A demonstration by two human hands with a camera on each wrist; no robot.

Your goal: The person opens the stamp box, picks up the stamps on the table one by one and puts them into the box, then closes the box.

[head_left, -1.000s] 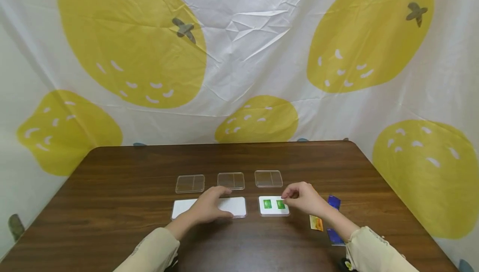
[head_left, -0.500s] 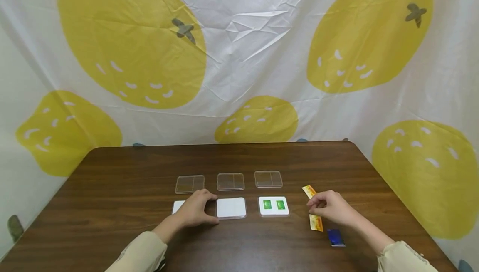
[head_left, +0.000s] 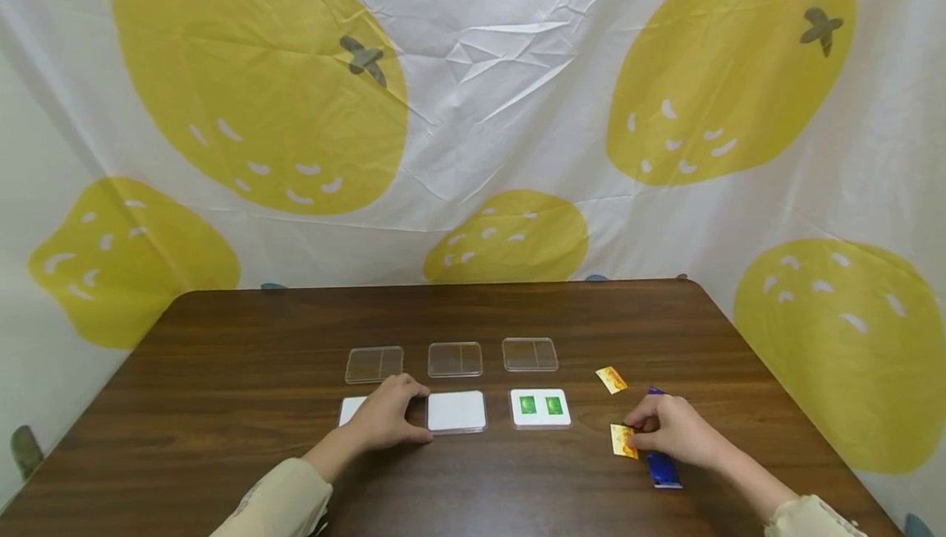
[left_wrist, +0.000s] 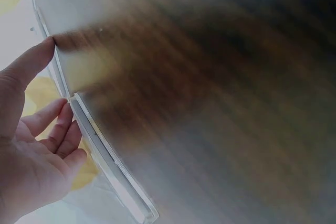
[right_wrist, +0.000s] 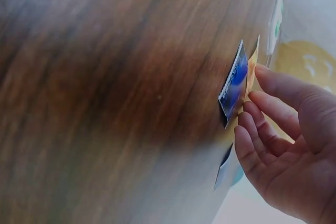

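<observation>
In the head view, my left hand (head_left: pixel 380 414) spreads thumb and fingers over the right end of the left white-filled clear case (head_left: pixel 351 407). Its fingertips are right beside the middle white-filled case (head_left: pixel 456 410). The left wrist view shows thumb and index tips at the cases' edge (left_wrist: pixel 105 153). My right hand (head_left: pixel 676 432) pinches the right side of a small orange sachet (head_left: pixel 621 441), which lies on the table. Under that hand, partly hidden, is a blue sachet (head_left: pixel 664 471); its jagged edge shows beside the orange one in the right wrist view.
The right-hand white case (head_left: pixel 540 408) bears two green squares. Behind the cases lie three clear lids (head_left: pixel 374 364). A second orange sachet (head_left: pixel 611 379) and the top of another blue one (head_left: pixel 655 391) are near my right hand, on the brown wooden table (head_left: pixel 502 488).
My left hand has shifted left off the middle case. My right hand has gone from the green-marked case past the far orange sachet to the near one, uncovering the far one.
</observation>
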